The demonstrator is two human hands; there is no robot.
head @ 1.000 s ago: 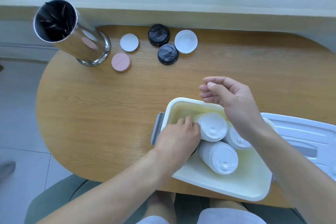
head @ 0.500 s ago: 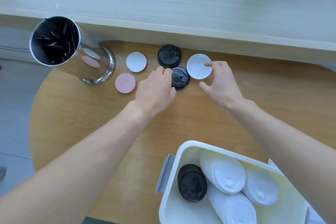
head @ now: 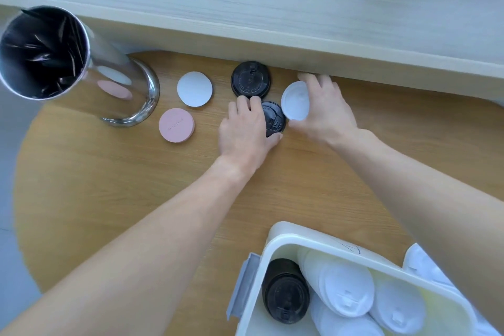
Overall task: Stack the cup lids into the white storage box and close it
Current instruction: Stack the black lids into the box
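Stacks of lids already fill the white storage box (head: 275,243), still unclosed; the left hand (head: 245,131) fingers clamp a black lid (head: 275,120), the right hand (head: 326,114) fingers grip a tilted white lid (head: 294,101), and three more lie far left on the surface (head: 109,185).

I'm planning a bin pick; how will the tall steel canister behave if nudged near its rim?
The steel canister looks tall over a narrow flared base, so a high push would probably tip it rather than slide it. Its polished wall likely feels slippery. If it fell, the round body would probably roll across the table.
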